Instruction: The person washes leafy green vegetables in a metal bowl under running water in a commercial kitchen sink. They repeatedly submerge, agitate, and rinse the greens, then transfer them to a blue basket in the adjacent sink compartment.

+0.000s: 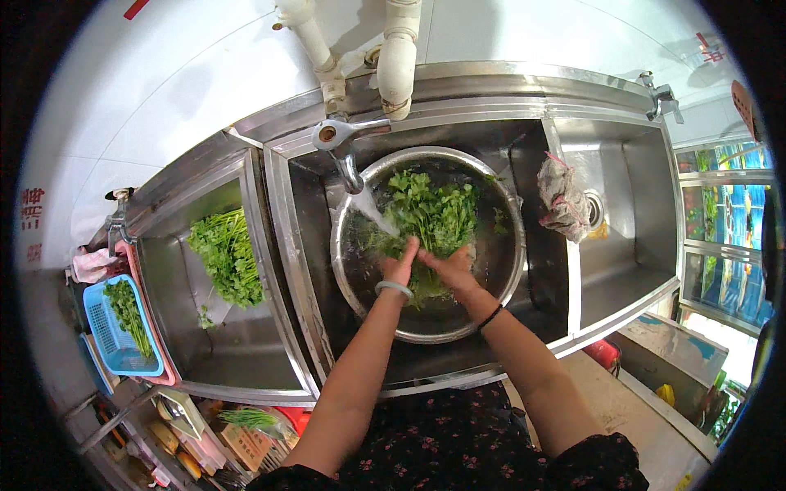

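Note:
A large round metal basin point(430, 336) of water sits in the middle stainless steel sink. My left hand point(400, 265), with a pale bangle at the wrist, and my right hand point(451, 267), with a dark band, are both on a bunch of leafy green herbs point(433, 212), cilantro by its look, in the basin. The thumbs nearly meet over the stems; the fingers are hidden under the leaves. Water runs from the chrome faucet point(347, 153) into the basin, just beyond my left hand. Loose leaves point(499, 221) float at the right.
The left sink holds more herbs point(227, 258). Beside it stands a blue plastic basket point(123, 368) with a smaller bunch. A grey rag point(562, 196) hangs over the divider to the right sink point(645, 245). White pipes point(396, 67) come down behind the middle sink.

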